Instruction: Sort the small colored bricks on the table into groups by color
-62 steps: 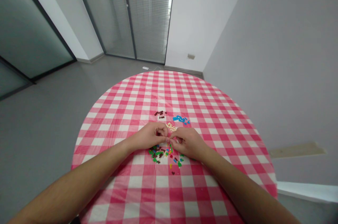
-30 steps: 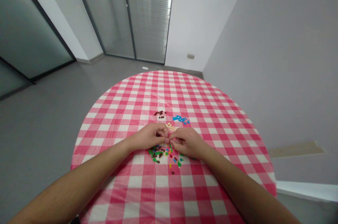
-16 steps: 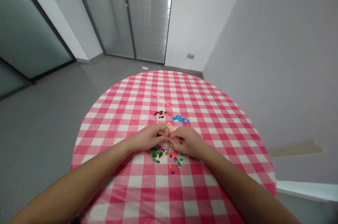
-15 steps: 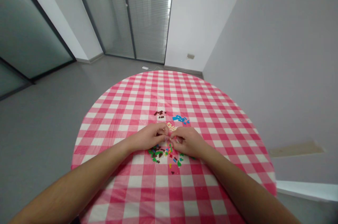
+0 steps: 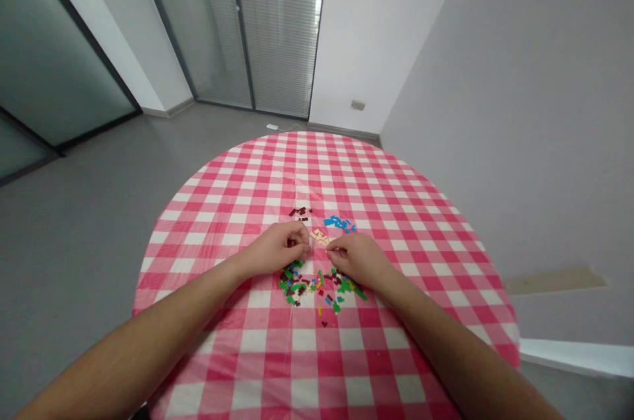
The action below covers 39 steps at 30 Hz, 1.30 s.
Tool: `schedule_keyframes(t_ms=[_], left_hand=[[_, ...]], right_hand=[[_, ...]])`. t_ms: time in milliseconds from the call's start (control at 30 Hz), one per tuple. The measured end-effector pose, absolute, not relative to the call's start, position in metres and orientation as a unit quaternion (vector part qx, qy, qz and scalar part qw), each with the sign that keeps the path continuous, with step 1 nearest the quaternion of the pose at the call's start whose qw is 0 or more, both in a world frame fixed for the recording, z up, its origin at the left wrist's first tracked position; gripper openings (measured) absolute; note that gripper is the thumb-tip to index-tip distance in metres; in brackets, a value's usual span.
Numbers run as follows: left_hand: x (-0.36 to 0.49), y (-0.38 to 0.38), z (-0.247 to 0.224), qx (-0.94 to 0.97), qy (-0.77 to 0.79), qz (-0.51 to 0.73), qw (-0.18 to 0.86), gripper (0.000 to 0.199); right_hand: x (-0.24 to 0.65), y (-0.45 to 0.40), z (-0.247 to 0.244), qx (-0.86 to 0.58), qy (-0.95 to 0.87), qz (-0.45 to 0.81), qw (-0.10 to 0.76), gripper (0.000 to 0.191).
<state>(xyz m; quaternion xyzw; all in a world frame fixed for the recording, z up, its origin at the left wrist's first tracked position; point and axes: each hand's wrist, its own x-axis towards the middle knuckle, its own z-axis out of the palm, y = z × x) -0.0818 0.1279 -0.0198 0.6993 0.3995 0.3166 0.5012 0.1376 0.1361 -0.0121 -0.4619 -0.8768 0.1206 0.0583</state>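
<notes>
Forearms [image 5: 148, 334] angle in from the lower corners over a gingham tablecloth [image 5: 292, 354]. Left hand [image 5: 275, 249] curls shut, a small pale brick [image 5: 310, 243] at its fingertips; right hand [image 5: 359, 259] is pinched, though whether it grips anything cannot be told. Mixed plastic bricks [image 5: 312, 289] lie just below both hands; cream bricks [image 5: 321, 237] sit at 12 o'clock, blue bricks [image 5: 339, 224] at 1, dark brown bricks [image 5: 300, 213] farther off at 11.
</notes>
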Motion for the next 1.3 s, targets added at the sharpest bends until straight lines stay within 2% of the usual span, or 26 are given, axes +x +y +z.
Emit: schedule_keyframes(t_ms=[300, 533, 1300], left_hand=[[-0.083, 0.129, -0.021, 0.701, 0.420, 0.316, 0.482, 0.004], [-0.085, 0.131, -0.024, 0.709, 0.421, 0.315, 0.470, 0.004], [-0.084, 0.130, -0.024, 0.708, 0.419, 0.317, 0.473, 0.006]], right_hand=[[0.141, 0.133, -0.004, -0.462, -0.872, 0.139, 0.083, 0.021], [0.142, 0.130, -0.004, -0.396, -0.903, 0.158, 0.051, 0.020], [0.143, 0.133, -0.007, -0.422, -0.890, 0.159, 0.064, 0.022]])
